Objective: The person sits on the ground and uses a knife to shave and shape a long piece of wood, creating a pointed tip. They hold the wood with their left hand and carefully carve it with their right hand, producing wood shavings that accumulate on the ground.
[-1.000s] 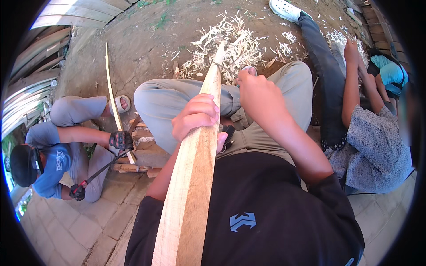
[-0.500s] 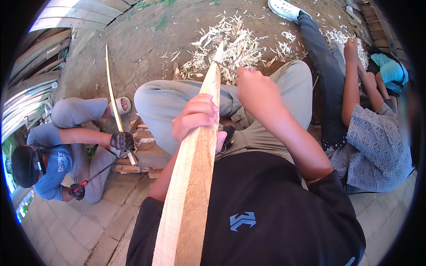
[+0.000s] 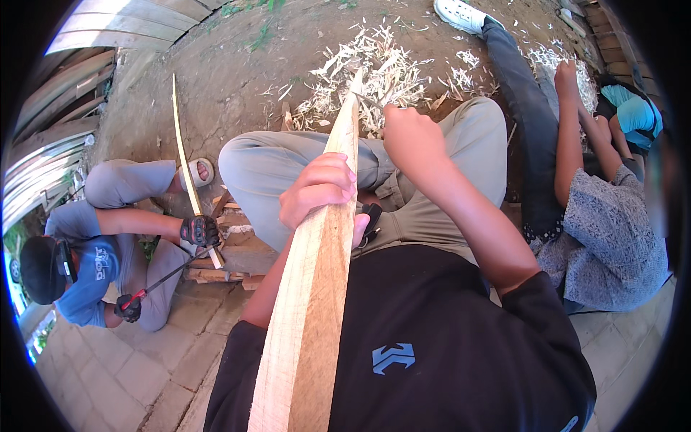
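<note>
- The left hand (image 3: 320,191) has a firm grip on a long pale piece of wood (image 3: 309,309), fingers over its top and thumb by its right side.
- The wood slopes up past the person's black shirt (image 3: 461,338), its narrow tip in front of a pile of shavings (image 3: 389,65) on the ground (image 3: 209,101).
- The right hand (image 3: 415,142) is closed around a knife (image 3: 371,103), its handle hidden; the thin blade reaches the wood near the tip, though contact is unclear.
- At left, a co-worker's gloved hand (image 3: 199,230) holds a thin wooden strip (image 3: 181,144).
</note>
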Demonstrator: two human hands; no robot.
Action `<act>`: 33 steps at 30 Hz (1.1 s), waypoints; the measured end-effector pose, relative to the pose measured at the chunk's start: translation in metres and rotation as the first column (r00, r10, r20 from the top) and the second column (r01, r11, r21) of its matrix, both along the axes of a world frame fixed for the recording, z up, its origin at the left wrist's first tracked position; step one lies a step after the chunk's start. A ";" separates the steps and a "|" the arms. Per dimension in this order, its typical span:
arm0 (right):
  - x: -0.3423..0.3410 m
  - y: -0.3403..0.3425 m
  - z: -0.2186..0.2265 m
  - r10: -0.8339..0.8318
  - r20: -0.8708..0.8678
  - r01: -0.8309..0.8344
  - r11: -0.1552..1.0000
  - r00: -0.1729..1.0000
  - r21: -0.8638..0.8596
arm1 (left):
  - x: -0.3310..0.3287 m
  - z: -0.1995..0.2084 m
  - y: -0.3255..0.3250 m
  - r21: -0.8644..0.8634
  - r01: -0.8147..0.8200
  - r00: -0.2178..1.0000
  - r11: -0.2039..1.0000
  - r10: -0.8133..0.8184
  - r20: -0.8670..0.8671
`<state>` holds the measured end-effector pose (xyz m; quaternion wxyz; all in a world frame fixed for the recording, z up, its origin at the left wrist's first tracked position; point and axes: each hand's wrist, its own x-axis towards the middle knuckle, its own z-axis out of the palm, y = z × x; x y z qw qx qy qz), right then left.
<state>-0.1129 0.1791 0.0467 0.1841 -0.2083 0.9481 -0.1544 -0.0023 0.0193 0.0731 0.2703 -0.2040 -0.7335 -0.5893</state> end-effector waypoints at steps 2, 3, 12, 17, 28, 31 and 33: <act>-0.006 0.005 -0.022 0.017 0.016 -0.017 1.000 1.000 0.010 | 0.000 0.002 -0.001 -0.011 0.002 1.000 1.000 -0.002 0.002; -0.005 0.003 -0.010 -0.005 0.022 0.004 0.999 1.000 0.039 | -0.001 0.001 -0.003 -0.009 0.001 1.000 1.000 -0.001 0.004; 0.004 0.020 0.022 -0.133 0.118 0.134 0.991 0.984 -0.003 | 0.001 0.002 -0.001 0.015 -0.022 0.999 1.000 0.021 0.028; 0.009 0.022 0.057 -0.108 0.228 0.123 0.991 0.968 -0.054 | 0.002 0.003 0.002 0.012 -0.043 0.997 0.999 0.042 0.060; -0.001 -0.001 0.044 -0.015 0.138 0.019 0.999 0.990 -0.029 | 0.005 0.004 0.002 -0.020 -0.057 0.996 0.998 0.058 0.069; -0.010 0.001 0.052 -0.017 0.210 0.026 0.999 0.978 -0.038 | 0.006 0.000 0.007 0.002 -0.094 0.993 0.996 0.093 0.066; -0.009 0.001 0.056 0.010 0.160 -0.003 0.999 0.987 -0.040 | 0.006 0.001 0.004 -0.019 -0.087 0.992 0.996 0.088 0.086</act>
